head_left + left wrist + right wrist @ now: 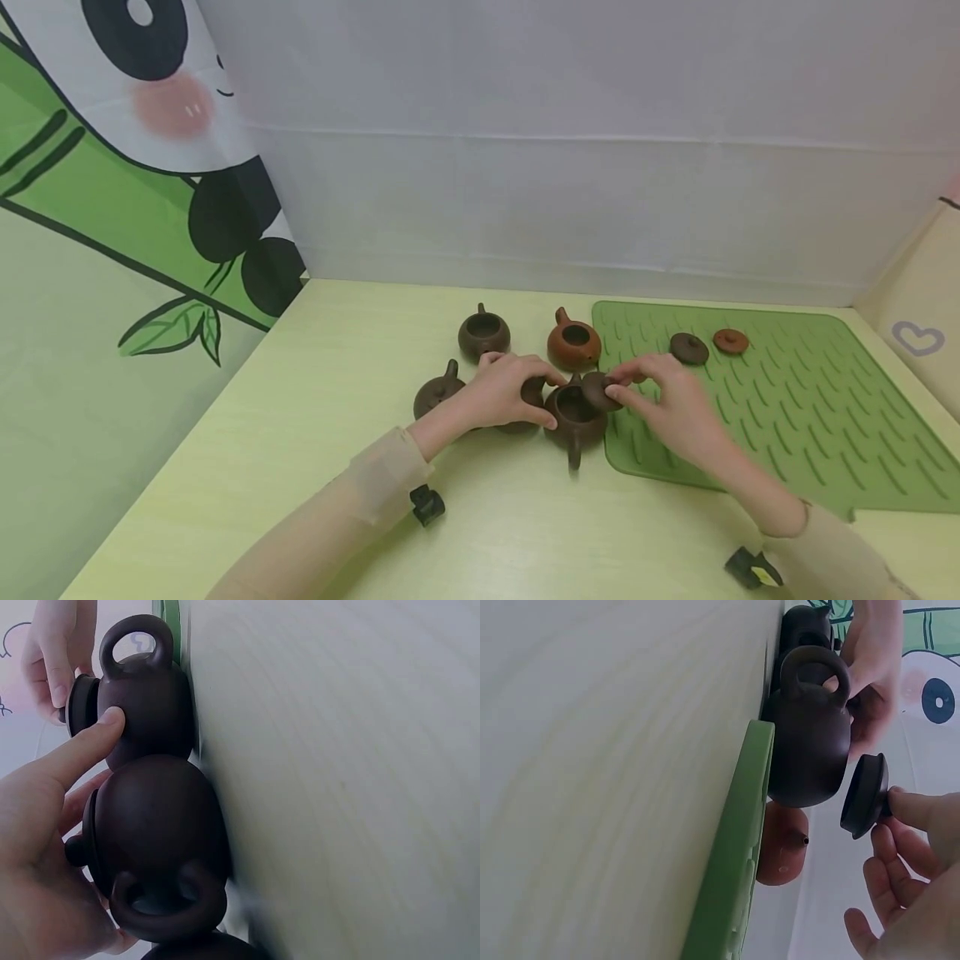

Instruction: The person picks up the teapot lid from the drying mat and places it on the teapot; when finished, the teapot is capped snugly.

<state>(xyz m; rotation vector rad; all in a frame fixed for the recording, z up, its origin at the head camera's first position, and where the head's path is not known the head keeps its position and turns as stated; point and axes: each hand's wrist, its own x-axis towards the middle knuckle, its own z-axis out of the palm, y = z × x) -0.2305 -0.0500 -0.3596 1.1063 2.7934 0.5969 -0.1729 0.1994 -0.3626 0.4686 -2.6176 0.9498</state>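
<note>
My right hand (pixel 671 404) pinches a dark brown teapot lid (pixel 597 392) by its knob, tilted at the right of an open dark teapot (pixel 576 432). In the right wrist view the lid (pixel 865 796) shows a gap from that teapot (pixel 810 750). My left hand (pixel 506 390) grips the open teapot's left side, thumb near, fingers beyond. Under that hand stands another dark teapot (pixel 161 817) with its lid on, mostly hidden in the head view. Farther left is a third dark teapot (pixel 435 393), partly covered by the left wrist.
Behind the hands stand an open dark teapot (pixel 483 335) and an open reddish-brown teapot (pixel 573 343). A green mat (pixel 810 400) covers the table's right side, with a dark lid (pixel 688 348) and a reddish lid (pixel 731 341) on it. A pale curtain (pixel 570 208) hangs behind.
</note>
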